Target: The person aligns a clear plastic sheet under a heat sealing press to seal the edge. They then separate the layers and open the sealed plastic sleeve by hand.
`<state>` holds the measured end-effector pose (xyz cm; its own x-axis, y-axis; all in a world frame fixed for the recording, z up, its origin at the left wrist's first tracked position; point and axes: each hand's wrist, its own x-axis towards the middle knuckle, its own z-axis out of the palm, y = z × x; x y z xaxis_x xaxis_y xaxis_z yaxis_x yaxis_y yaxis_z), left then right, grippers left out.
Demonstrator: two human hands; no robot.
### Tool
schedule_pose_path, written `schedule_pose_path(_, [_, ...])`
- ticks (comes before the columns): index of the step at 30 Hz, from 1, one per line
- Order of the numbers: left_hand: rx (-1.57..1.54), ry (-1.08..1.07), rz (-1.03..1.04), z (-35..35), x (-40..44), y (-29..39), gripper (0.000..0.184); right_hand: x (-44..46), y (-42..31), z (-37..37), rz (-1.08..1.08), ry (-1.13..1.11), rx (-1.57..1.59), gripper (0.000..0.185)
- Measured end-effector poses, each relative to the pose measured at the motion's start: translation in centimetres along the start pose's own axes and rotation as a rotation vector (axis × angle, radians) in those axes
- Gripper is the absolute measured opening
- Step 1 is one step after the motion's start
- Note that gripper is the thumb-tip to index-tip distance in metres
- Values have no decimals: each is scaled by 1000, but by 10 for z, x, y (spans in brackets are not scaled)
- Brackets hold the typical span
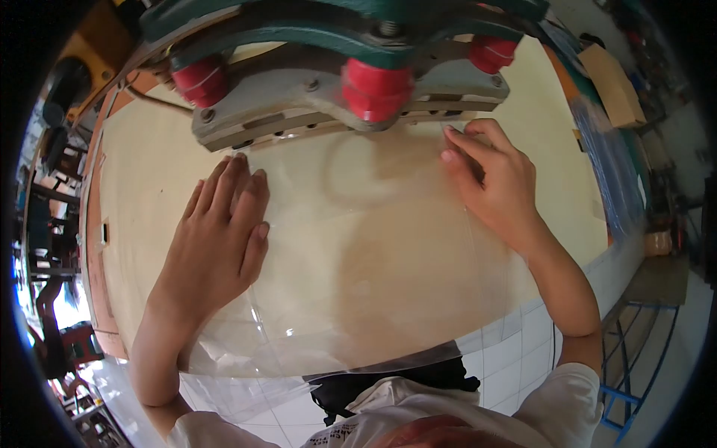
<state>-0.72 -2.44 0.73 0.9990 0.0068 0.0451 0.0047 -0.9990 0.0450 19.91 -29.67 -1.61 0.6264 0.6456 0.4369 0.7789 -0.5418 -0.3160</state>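
A sheet of clear plastic film (299,299) lies over the pale table top (134,164) and hangs past its near edge. My left hand (216,231) rests palm down on the film's left side, fingers stretched forward, the fingertips just below the metal bar of the press (299,93). On the right side, my right hand (493,164) has its thumb and index finger close together at the film's edge, near the bar's right end. Whatever lies between those fingers is too thin to make out clearly.
Red cylinders (377,88) join the bar to a green machine frame (299,22) overhead. A cardboard box (611,86) and folded bluish plastic (609,172) are at the right. A blue metal frame (624,396) stands at lower right. Cluttered equipment lines the left.
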Motion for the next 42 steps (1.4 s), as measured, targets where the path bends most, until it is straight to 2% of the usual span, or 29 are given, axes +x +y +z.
schedule_pose_path(2, [21,75,34,5,-2,-3,46,1,-5,-2,70,-25,23,28])
schedule_pose_path(13, [47,72,12,5,-6,-6,47,2,-5,1,48,-17,-28,28])
schedule_pose_path(19, [55,150,65,8,-7,-12,45,4,-5,1,15,1,-48,29])
schedule_pose_path(25, [-137,-4,159,-16,-6,-37,55,3,-6,-3,20,-11,-58,30])
schedule_pose_path(27, [-237,-150,135,-26,-3,-48,58,3,-8,-4,37,-19,-48,30])
schedule_pose_path(29, [-245,-135,147,-24,-1,-58,57,3,-10,-4,56,-27,-48,30])
schedule_pose_path(31, [-170,-65,304,-21,1,-69,55,3,-10,-4,52,-23,-47,30])
schedule_pose_path(32, [-164,-65,306,-17,1,-71,55,4,-9,-4,48,-22,-51,30])
schedule_pose_path(34, [-217,46,350,-7,-1,-76,53,3,-9,-3,43,-15,-50,30])
schedule_pose_path(37, [-246,131,371,7,-3,-80,52,4,-6,1,22,-11,-63,29])
schedule_pose_path(42, [-257,140,362,8,-4,-81,51,6,-10,2,35,-25,-58,28])
